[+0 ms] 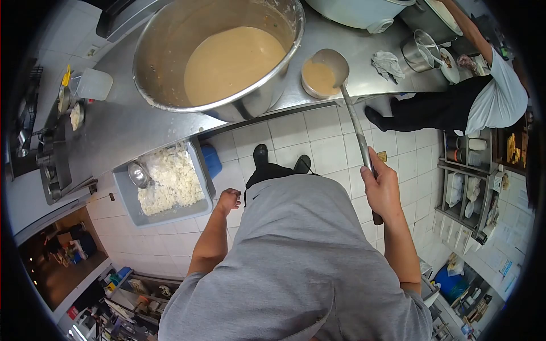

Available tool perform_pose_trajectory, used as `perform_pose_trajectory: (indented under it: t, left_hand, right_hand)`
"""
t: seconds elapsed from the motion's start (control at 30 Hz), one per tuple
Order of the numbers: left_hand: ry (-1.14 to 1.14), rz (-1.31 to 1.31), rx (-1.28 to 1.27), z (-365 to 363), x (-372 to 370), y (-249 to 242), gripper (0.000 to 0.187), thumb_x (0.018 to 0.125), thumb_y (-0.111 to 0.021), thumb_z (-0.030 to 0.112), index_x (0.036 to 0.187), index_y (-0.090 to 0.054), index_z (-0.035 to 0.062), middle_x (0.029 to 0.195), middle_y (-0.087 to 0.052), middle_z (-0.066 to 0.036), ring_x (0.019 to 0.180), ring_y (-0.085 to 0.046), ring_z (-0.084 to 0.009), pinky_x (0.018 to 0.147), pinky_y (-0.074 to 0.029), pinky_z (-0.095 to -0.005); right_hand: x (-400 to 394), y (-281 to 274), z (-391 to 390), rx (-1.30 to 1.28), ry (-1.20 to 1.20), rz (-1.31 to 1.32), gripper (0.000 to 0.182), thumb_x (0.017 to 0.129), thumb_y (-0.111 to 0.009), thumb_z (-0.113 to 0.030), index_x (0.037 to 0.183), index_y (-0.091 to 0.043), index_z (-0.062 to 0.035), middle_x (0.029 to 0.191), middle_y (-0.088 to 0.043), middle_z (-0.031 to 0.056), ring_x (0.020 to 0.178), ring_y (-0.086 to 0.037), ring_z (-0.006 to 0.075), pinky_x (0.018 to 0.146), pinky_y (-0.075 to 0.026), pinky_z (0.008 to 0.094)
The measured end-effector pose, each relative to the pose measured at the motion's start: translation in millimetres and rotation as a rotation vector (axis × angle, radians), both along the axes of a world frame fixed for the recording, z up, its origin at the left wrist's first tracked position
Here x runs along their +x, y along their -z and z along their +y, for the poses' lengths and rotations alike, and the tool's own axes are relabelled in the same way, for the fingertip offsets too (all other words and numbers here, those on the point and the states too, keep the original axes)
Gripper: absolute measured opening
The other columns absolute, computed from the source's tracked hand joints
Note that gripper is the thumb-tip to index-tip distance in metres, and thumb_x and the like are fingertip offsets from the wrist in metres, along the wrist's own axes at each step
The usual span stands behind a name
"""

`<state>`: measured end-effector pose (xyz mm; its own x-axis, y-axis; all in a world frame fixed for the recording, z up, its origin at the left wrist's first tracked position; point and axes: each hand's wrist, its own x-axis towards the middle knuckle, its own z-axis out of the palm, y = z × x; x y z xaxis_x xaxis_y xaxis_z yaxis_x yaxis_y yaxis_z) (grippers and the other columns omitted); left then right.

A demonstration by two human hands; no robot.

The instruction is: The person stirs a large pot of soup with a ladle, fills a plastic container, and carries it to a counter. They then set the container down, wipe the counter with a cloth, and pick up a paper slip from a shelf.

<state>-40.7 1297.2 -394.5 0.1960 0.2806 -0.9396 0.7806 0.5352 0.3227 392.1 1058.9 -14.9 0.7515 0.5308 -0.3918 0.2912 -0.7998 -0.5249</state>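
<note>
My right hand (pixel 382 184) is wrapped round the long handle of a metal ladle (pixel 332 63). The ladle's bowl is tilted over a small metal container (pixel 320 79) of tan liquid on the steel counter. Left of it stands a big metal pot (pixel 250 96), partly filled with the same tan liquid (pixel 233 65). My left hand (pixel 230 200) hangs low beside my body with its fingers curled; whether it holds anything is hidden. Near it on the floor is a grey bin (pixel 208 190) of white crumbly food (pixel 173 184) with a metal bowl (pixel 138 174) in it.
A co-worker (pixel 455 108) stands at the counter's right end, near metal pots (pixel 418 57). A crumpled cloth (pixel 388 65) and a white appliance (pixel 364 14) sit on the counter (pixel 131 119). A plastic container (pixel 94 84) is at the left. Shelves (pixel 466 187) stand at the right.
</note>
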Motion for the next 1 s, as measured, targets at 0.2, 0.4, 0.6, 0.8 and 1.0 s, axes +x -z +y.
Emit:
perform_pose_trajectory:
  t: [0.2, 0.4, 0.6, 0.8, 1.0]
  left_hand:
    - [-0.028, -0.038, -0.007, 18.1, 5.6, 3.0, 0.021, 0.103, -0.066, 0.024, 0.114, -0.071, 0.0065, 0.090, -0.067, -0.004, 0.080, -0.070, -0.0213, 0.068, -0.059, -0.0389]
    - [-0.002, -0.037, -0.023, 24.4, 2.2, 2.2, 0.020, 0.103, -0.067, 0.023, 0.113, -0.071, 0.0064, 0.090, -0.068, -0.004, 0.079, -0.070, -0.0212, 0.067, -0.058, -0.0388]
    - [0.008, -0.015, 0.004, 27.5, 0.4, 3.0, 0.020, 0.102, -0.068, 0.023, 0.113, -0.071, 0.0063, 0.091, -0.068, -0.004, 0.076, -0.069, -0.0211, 0.065, -0.058, -0.0389]
    - [-0.002, -0.011, -0.010, 25.5, 9.5, 4.3, 0.020, 0.102, -0.067, 0.021, 0.114, -0.071, 0.0068, 0.091, -0.068, -0.005, 0.076, -0.068, -0.0212, 0.065, -0.058, -0.0385]
    - [0.014, -0.028, -0.024, 20.6, 18.6, 11.0, 0.018, 0.103, -0.066, 0.022, 0.112, -0.071, 0.0068, 0.089, -0.068, -0.004, 0.076, -0.068, -0.0209, 0.065, -0.058, -0.0391]
  right_hand:
    - [-6.1, -11.7, 16.0, 0.188, 0.258, 0.378, 0.055, 0.107, -0.064, -0.011, 0.159, -0.055, 0.0012, 0.074, -0.059, 0.0005, 0.055, -0.053, 0.0095, 0.051, -0.046, 0.0303]
    - [-1.2, -15.1, 18.8, 0.299, 0.314, 0.577, 0.052, 0.108, -0.061, -0.011, 0.159, -0.056, -0.0017, 0.076, -0.059, 0.0002, 0.056, -0.055, 0.0073, 0.047, -0.046, 0.0254]
    - [3.1, -22.5, 17.8, 0.433, 0.445, 0.769, 0.046, 0.109, -0.060, -0.013, 0.153, -0.061, 0.0009, 0.078, -0.062, 0.0008, 0.055, -0.055, 0.0081, 0.048, -0.047, 0.0253]
    - [4.7, -35.5, 12.2, 0.448, 0.472, 0.797, 0.047, 0.109, -0.062, -0.014, 0.153, -0.060, 0.0020, 0.079, -0.063, 0.0018, 0.056, -0.055, 0.0085, 0.048, -0.047, 0.0250]
    - [5.9, -43.6, 8.2, 0.461, 0.472, 0.794, 0.050, 0.109, -0.061, -0.014, 0.156, -0.057, 0.0026, 0.080, -0.064, 0.0028, 0.056, -0.055, 0.0091, 0.047, -0.046, 0.0245]
